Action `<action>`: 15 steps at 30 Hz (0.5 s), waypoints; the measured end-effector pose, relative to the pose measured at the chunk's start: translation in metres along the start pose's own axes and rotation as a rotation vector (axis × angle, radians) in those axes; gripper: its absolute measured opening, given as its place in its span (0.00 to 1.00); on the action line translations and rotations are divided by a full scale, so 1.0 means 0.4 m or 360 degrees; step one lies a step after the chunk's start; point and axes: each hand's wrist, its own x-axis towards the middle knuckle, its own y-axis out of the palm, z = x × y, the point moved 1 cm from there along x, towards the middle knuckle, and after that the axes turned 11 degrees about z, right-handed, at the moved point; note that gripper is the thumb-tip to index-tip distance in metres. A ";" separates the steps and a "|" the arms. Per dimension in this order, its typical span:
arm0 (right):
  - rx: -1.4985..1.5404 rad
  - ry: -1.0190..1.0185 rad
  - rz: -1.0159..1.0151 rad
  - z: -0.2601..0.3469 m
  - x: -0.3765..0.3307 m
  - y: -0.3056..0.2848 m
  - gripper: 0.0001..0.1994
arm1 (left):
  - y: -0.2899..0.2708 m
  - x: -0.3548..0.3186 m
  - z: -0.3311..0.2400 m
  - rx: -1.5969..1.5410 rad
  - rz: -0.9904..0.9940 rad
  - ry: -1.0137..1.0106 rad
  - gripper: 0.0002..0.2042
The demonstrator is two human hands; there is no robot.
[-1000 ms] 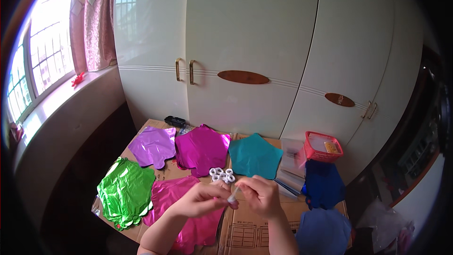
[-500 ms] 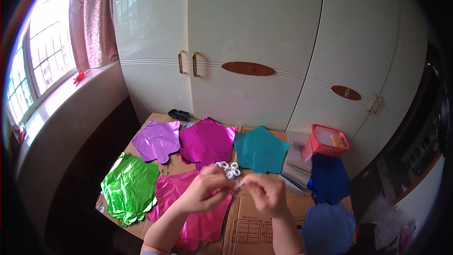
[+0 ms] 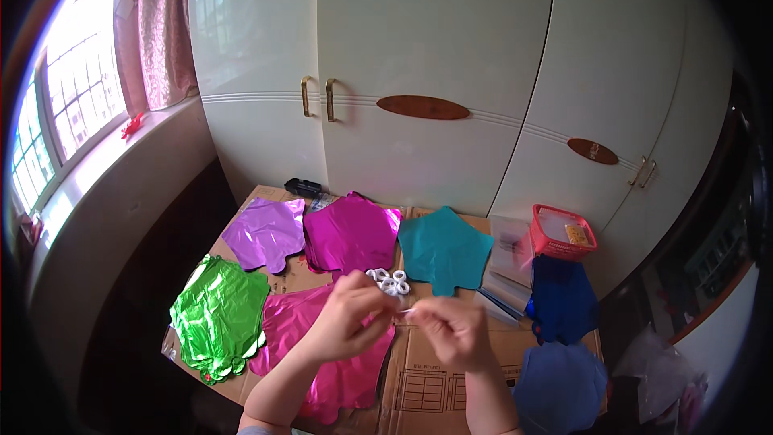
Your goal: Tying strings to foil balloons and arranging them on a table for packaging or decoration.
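Observation:
My left hand and my right hand meet over the middle of the cardboard, fingers pinched. Between their fingertips runs a thin white strip, too small to make out fully. Just beyond the fingers lies a cluster of several small white rings, partly hidden by my left hand. Under my left forearm is a stack of shiny pink foil sheets. A magenta foil stack and a teal one lie farther back, flat, with tabbed edges.
Green and lilac foil stacks lie left; dark blue and pale blue ones lie right. Near the back right stand a red basket and clear plastic sleeves. A black object sits before the white cabinet.
The white strip has turned from slanting to nearly level between my fingertips. My left hand has tilted a little upward. The whole view has shifted slightly.

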 end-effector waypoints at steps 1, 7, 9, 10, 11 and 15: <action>-0.0157 0.0066 -0.0040 0.001 0.006 -0.011 0.04 | -0.011 -0.010 0.002 -0.0488 0.0253 0.0063 0.10; -0.0138 -0.0043 0.0063 0.002 0.002 0.008 0.05 | -0.001 0.001 0.003 -0.0563 -0.0092 -0.0075 0.08; -0.0174 0.0284 0.0001 0.006 0.007 -0.011 0.05 | -0.003 -0.015 0.028 -0.0559 0.0271 -0.0010 0.10; -0.0274 0.0157 0.0070 -0.004 0.011 -0.002 0.05 | 0.000 -0.017 0.023 -0.0926 0.0163 0.0015 0.09; -0.0386 0.0038 0.0125 -0.019 0.015 0.009 0.05 | 0.009 -0.012 0.017 -0.1301 0.0065 0.0054 0.09; -0.0466 -0.0142 0.0033 -0.003 0.010 0.015 0.05 | -0.016 0.001 -0.001 -0.0445 -0.0015 -0.0007 0.08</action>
